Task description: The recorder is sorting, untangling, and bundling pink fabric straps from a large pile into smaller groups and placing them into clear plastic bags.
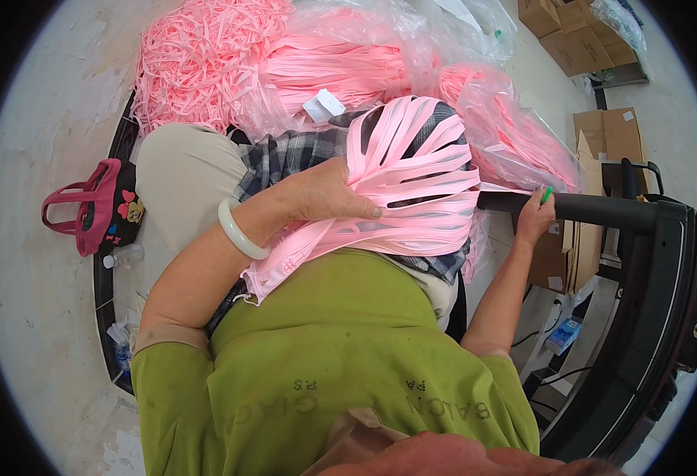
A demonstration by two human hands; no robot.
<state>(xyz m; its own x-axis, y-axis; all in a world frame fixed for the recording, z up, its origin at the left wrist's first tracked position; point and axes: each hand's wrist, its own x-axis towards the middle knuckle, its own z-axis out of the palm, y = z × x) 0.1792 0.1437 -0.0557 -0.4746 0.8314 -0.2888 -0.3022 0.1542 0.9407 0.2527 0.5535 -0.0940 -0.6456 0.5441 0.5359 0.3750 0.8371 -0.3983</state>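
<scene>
A thick bundle of flat pink straps (412, 190) lies across my lap, over a checked cloth (285, 159). My left hand (329, 190), with a pale bangle on the wrist, presses down on the bundle's near side, fingers curled over the straps. My right hand (535, 214) reaches out to the right and pinches the end of a single pink strap, together with a small green object (547, 193), against a black bar (587, 210) of a machine.
Clear plastic bags full of pink straps (507, 135) and a loose heap of them (198, 55) lie on the floor ahead. A red and black handbag (94, 210) sits left. Cardboard boxes (579, 40) stand far right, beside the black machine (650, 317).
</scene>
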